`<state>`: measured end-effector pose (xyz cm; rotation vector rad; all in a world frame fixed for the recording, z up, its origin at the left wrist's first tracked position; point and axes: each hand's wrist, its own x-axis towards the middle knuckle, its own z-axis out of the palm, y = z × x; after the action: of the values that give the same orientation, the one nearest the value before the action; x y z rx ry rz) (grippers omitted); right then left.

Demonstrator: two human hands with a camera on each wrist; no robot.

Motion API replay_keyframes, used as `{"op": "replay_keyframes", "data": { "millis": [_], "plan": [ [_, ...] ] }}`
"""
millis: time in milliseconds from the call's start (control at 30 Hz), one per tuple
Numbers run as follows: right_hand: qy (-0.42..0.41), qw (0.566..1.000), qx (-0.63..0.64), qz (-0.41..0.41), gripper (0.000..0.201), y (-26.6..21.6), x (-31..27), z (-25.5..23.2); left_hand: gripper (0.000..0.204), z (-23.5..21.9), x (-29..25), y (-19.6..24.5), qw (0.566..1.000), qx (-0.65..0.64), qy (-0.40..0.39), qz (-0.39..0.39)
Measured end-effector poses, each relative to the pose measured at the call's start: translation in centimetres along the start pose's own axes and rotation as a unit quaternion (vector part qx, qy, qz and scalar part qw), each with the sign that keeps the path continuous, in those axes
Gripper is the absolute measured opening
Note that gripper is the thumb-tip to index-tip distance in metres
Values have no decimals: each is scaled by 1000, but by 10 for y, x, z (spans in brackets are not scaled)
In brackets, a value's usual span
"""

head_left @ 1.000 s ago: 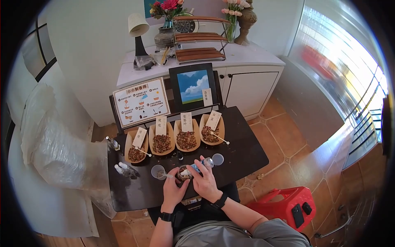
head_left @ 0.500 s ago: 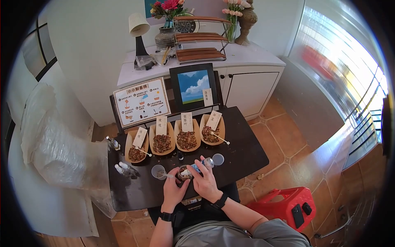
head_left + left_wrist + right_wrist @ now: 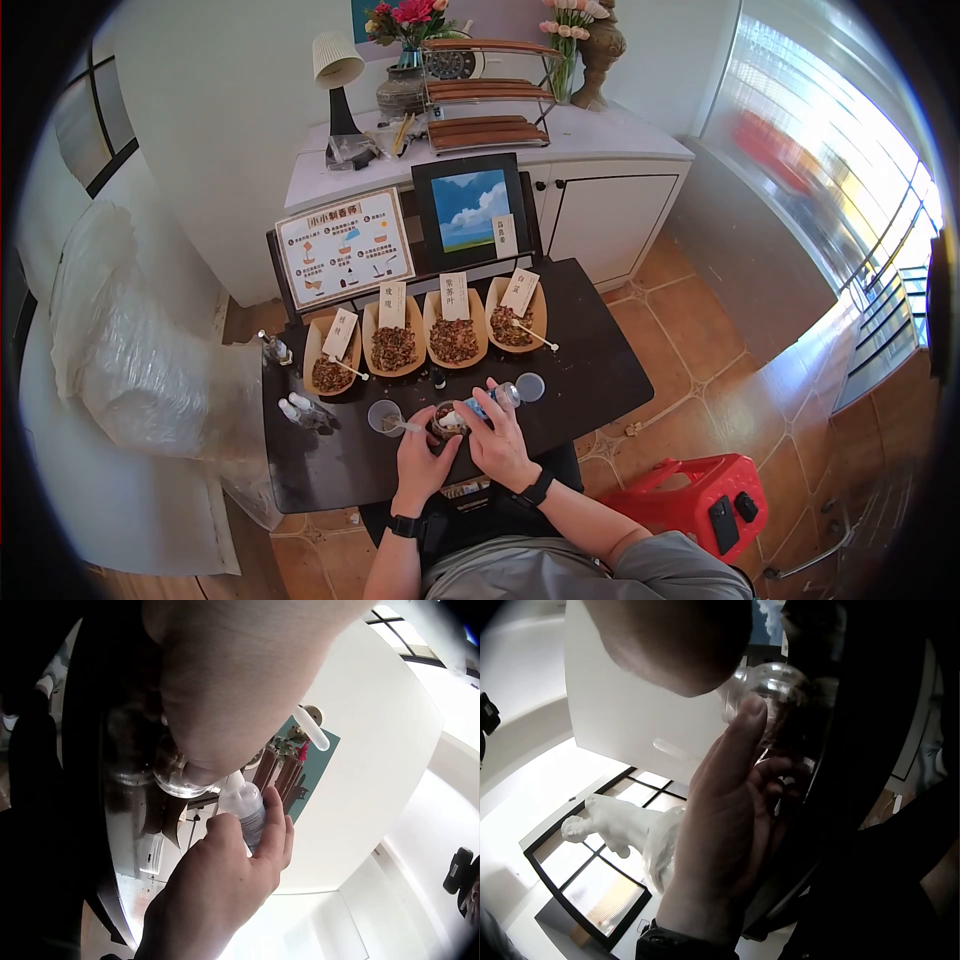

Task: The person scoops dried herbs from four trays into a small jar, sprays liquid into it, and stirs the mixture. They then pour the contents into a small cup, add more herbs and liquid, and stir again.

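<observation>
The left hand (image 3: 425,462) grips a small glass jar (image 3: 447,421) low over the table's front edge; dark dried pieces show inside it. A translucent spoon (image 3: 311,727) juts out past the left fingers. Tilted toward the jar is a clear bottle with a blue label (image 3: 488,404), held in the curled fingers of the right hand (image 3: 502,448). In the left wrist view the bottle (image 3: 251,816) points its white tip at the jar mouth. In the right wrist view the left hand (image 3: 724,825) wraps the jar (image 3: 774,684). Whether liquid flows cannot be told.
Several paper trays (image 3: 455,345) of dried pieces with label cards line the back of the dark table (image 3: 590,350). A clear cup (image 3: 384,416) stands left of the hands, a round lid (image 3: 530,387) right. Small bottles (image 3: 305,408) are at the left; a red stool (image 3: 690,500) is at the right.
</observation>
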<state>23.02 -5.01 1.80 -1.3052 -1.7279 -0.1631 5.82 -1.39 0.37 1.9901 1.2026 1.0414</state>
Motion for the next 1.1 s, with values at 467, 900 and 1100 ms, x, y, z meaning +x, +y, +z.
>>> {"op": "replay_keyframes", "data": {
  "millis": [467,900,1100],
  "plan": [
    [19,1000,-9,11,57,3,11,-12,68,-1,0,0,1000,2,-4,-8],
    [23,997,-37,67,56,19,29,-35,66,-2,1,2,1000,-1,0,-10],
    [228,938,33,260,50,92,55,-85,66,-3,1,3,1000,-6,-3,-11]
  ]
}}
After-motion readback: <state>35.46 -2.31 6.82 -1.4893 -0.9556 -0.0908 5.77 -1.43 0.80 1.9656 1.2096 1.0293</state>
